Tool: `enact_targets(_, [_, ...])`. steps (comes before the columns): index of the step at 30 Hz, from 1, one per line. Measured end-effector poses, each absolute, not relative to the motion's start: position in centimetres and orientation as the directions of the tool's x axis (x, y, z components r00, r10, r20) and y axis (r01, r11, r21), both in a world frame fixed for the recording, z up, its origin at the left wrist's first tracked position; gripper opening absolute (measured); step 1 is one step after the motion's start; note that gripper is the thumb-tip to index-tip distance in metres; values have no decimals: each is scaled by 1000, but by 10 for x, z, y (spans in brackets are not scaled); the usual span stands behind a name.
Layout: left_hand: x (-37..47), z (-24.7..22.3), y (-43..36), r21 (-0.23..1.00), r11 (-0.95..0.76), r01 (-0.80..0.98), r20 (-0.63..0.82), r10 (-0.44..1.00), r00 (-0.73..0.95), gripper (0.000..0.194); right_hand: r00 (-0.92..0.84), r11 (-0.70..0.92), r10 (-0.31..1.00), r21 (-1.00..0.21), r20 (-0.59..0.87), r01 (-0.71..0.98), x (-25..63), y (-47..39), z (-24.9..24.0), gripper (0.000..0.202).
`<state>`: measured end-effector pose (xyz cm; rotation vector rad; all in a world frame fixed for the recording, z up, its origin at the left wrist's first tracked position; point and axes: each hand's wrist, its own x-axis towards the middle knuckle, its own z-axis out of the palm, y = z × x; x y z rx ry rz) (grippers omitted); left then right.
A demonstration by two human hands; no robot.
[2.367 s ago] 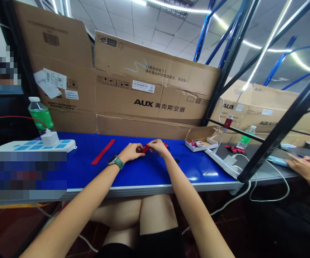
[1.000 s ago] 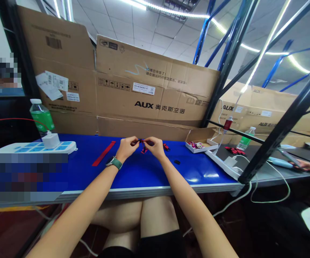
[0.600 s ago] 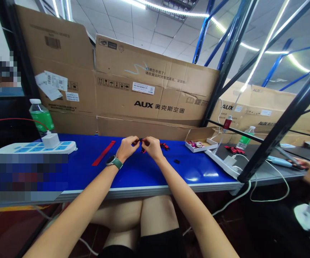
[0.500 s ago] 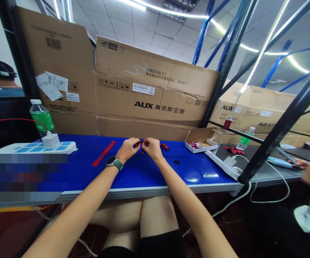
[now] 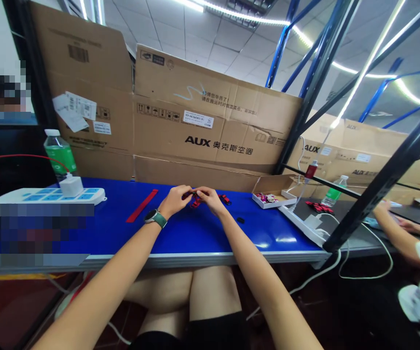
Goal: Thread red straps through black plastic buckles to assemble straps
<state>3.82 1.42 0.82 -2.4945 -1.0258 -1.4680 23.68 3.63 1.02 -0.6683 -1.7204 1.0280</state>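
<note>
My left hand (image 5: 176, 200), with a watch on its wrist, and my right hand (image 5: 210, 198) meet above the blue table (image 5: 195, 238). Both pinch a small red and black piece (image 5: 195, 200) whose details are too small to tell. A flat red strip (image 5: 142, 206) lies to the left of my left hand. Just right of my right hand is another red and black piece (image 5: 225, 199). A small black part (image 5: 241, 220) rests farther right on the table.
At left are a white power strip (image 5: 45, 195) and a green-labelled bottle (image 5: 60, 154). Cardboard (image 5: 166, 136) stands behind. A small white box (image 5: 273, 200) holds colourful items. At right are a metal post (image 5: 355, 223) and a co-worker's arms (image 5: 399, 231).
The fingers of my right hand have shifted and look more extended around the piece. More red shows below my fingers. The co-worker's arms at right have moved further into view.
</note>
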Motion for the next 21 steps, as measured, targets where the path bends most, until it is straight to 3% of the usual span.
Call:
enact_targets(5, [40, 8, 14, 278, -799, 533, 772, 516, 371, 14, -248, 528, 827, -849, 505, 32, 232, 42, 5, 39])
enact_targets(9, [41, 10, 10, 261, -803, 536, 774, 506, 381, 18, -124, 470, 868, -876, 481, -106, 226, 37, 5, 41])
enact_targets(13, [42, 12, 6, 281, -788, 547, 784, 518, 343, 19, -196, 326, 914, -930, 357, -170, 223, 28, 8, 48])
enact_targets(17, [51, 8, 6, 498, -735, 461, 728, 643, 239, 15, -149, 331, 925, -934, 350, -137, 220, 25, 8, 55])
enact_targets(21, [62, -1, 14, 797, -574, 188, 570, 818, 80, 25, -4, 436, 898, -893, 439, -115, 218, 29, 5, 57])
